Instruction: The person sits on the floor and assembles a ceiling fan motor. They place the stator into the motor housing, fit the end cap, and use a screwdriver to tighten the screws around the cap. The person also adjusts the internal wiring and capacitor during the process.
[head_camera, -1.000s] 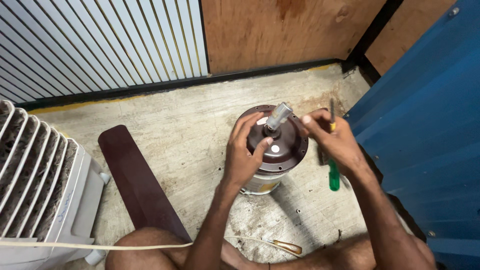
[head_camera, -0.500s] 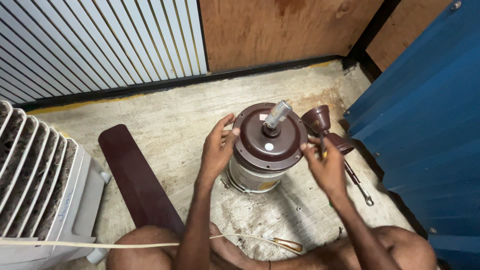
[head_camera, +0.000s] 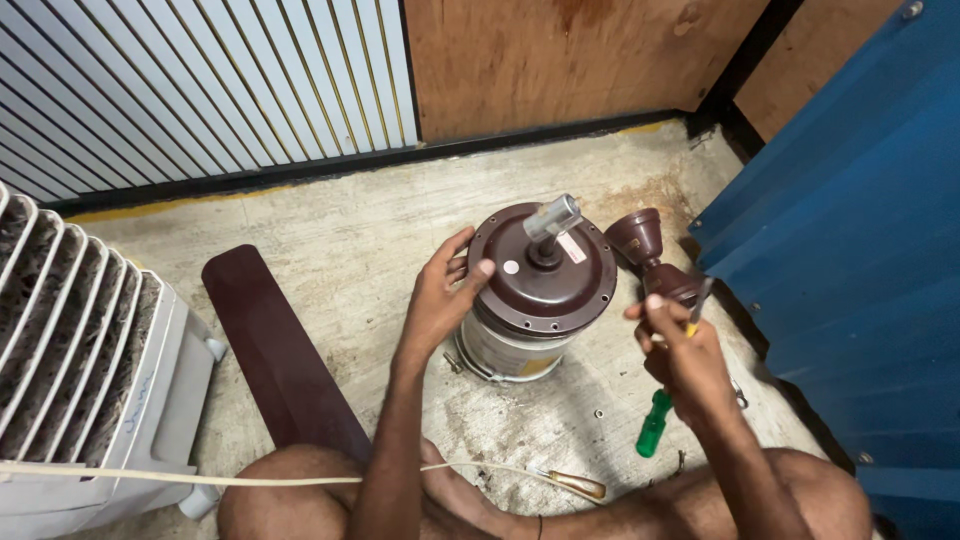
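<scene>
A brown ceiling fan motor (head_camera: 535, 285) with a short metal shaft on top stands on the concrete floor. My left hand (head_camera: 440, 300) rests on its left edge, thumb on the brown cover. To the right of the motor, my right hand (head_camera: 685, 360) grips a green-handled screwdriver (head_camera: 655, 425), its shaft pointing up past my fingers. Behind that hand lie two brown cup-shaped fan covers (head_camera: 650, 250).
A dark brown fan blade (head_camera: 280, 350) lies on the floor at left. A white air cooler (head_camera: 80, 380) stands at far left, a white cord running from it. Another wooden-handled tool (head_camera: 575, 485) lies near my knees. A blue metal panel (head_camera: 850, 250) walls the right.
My left hand has stayed on the motor's left side. My right hand has drawn back from the motor's right edge toward me, with the screwdriver's green handle showing below it again.
</scene>
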